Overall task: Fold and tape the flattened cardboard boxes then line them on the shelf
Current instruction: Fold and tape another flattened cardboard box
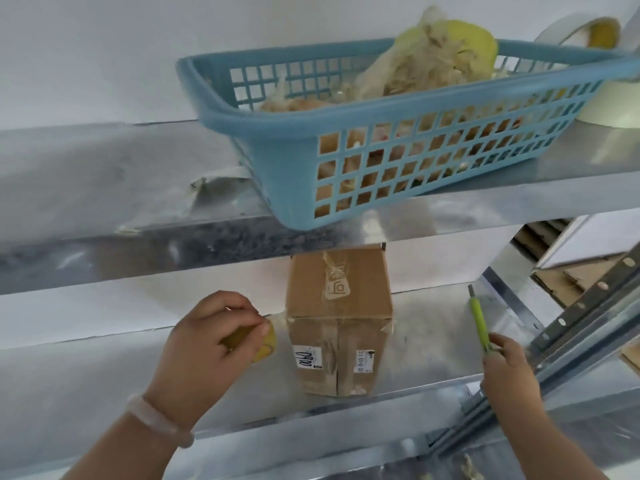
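A taped-up cardboard box [339, 323] stands on the lower metal shelf [104, 382], about midway along it and set back a little from the front edge. Its flaps are closed, with clear tape running down the seam of the near face and over the top. Small white labels are stuck low on the near face. The left hand [211, 337] is just to the left of the box. Its fingers and thumb are curled round a yellow tape roll [265, 344], which sits close to the box's upper left corner. A pale strip seems to bridge the roll and that corner, though blur makes this hard to confirm. A pale bracelet [156, 420] circles the left wrist. The right hand [509, 368] is well to the right of the box, near the shelf's upright post. It pinches the lower end of a slim green cutter [479, 323], whose grey tip points up and away from the person. On the upper shelf [104, 188] a blue plastic basket [398, 133] sits above the box, filled with crumpled wrappers and bags, and its front corner overhangs the shelf edge. Flattened cardboard [561, 282] lies beyond the shelf frame on the right.
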`<state>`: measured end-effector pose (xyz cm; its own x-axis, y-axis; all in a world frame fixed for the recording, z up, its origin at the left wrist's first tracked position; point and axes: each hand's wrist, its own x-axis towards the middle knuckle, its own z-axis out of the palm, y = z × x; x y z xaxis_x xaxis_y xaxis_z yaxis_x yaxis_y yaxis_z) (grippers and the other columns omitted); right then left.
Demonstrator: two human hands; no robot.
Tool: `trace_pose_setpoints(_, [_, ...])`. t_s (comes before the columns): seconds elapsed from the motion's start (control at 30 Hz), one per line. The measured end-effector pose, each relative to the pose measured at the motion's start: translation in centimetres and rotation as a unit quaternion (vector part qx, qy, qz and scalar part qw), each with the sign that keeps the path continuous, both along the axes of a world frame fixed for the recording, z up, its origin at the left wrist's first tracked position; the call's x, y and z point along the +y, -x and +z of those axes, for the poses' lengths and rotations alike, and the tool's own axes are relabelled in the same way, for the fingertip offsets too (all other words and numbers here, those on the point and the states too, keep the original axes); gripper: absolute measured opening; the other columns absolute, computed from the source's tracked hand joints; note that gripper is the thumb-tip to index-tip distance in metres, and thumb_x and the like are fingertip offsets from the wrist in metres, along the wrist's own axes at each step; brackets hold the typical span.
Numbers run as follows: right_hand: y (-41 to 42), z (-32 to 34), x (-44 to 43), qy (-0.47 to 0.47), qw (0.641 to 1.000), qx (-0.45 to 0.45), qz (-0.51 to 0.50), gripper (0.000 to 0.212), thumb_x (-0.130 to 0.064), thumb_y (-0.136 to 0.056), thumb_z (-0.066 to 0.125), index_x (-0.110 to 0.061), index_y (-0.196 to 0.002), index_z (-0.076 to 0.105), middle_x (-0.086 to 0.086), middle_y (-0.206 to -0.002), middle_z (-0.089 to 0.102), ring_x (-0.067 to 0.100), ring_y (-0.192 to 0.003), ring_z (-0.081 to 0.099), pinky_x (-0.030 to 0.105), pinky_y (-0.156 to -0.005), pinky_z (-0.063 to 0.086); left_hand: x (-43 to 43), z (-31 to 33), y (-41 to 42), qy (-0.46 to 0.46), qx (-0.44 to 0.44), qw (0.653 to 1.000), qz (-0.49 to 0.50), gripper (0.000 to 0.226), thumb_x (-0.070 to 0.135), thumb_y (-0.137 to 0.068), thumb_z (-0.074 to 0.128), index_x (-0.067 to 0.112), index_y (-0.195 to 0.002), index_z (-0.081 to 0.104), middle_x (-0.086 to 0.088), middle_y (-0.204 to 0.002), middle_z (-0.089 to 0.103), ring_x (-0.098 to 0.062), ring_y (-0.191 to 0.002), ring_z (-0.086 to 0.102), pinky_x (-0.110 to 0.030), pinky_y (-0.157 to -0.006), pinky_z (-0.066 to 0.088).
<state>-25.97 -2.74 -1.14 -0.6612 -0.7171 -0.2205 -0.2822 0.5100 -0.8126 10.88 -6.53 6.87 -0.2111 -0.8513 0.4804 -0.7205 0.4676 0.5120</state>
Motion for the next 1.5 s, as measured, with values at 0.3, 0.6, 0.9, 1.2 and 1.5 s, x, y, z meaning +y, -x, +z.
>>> trace_pose_setpoints(0.3, [-16.5,10.1,9.0,0.164,0.941,0.167,0.243,0.026,-0.047,-0.089,0.050,-0.059,-0.112,0.051,-0.020,-0.089,0.062,0.001,-0.078,0.059,0.010,-0.065,0.043,-0.8,0.0,-1.3,0.003,0.036,0.992,-0.119,0.027,0.041,-0.082,0.056,0.021,-0.081,0.075,0.017,-0.091,0.058,0.003,-0.085,0.056,-0.002,-0.078,0.037])
trace_pose_setpoints(0.6, [-24.3,9.3,8.4,0.120,0.901,0.326,0.259,0.058,-0.038,-0.092,0.041,-0.060,-0.143,0.023,-0.009,-0.075,0.051,0.015,-0.058,0.054,0.035,-0.051,0.051,-1.5,-0.2,-1.7,0.052,0.074,0.983,-0.158,0.027,0.036,-0.082,0.057,0.017,-0.078,0.075,0.008,-0.095,0.050,-0.003,-0.081,0.052,-0.009,-0.072,0.039])
trace_pose_setpoints(0.9, [-25.8,10.3,7.0,0.002,0.902,0.362,0.234,0.069,-0.024,-0.101,0.041,-0.055,-0.148,-0.001,-0.008,-0.089,0.037,0.021,-0.075,0.053,0.030,-0.060,0.041,-1.5,0.3,-1.2,0.057,0.078,0.984,-0.149,0.026,0.038,-0.078,0.057,0.018,-0.072,0.073,0.007,-0.092,0.047,-0.007,-0.070,0.050,-0.026,-0.059,0.048])
trace_pose_setpoints(1.2, [-25.3,10.0,8.1,0.043,0.937,0.230,0.258,0.056,-0.035,-0.101,0.031,-0.071,-0.135,0.005,-0.004,-0.075,0.065,0.012,-0.067,0.060,0.035,-0.068,0.053,-1.5,0.4,-1.8,0.062,0.073,0.985,-0.145,0.028,0.038,-0.080,0.055,0.017,-0.075,0.074,0.004,-0.093,0.049,-0.008,-0.070,0.050,-0.023,-0.060,0.046])
trace_pose_setpoints(1.5, [-25.5,9.3,6.9,0.031,0.925,0.277,0.259,0.059,-0.030,-0.103,0.030,-0.065,-0.142,0.002,-0.005,-0.067,0.053,0.013,-0.060,0.053,0.030,-0.056,0.046,-1.3,0.2,-1.6,0.088,0.021,0.984,-0.153,0.021,0.036,-0.079,0.058,0.020,-0.071,0.070,0.006,-0.093,0.047,-0.012,-0.061,0.050,-0.026,-0.050,0.045])
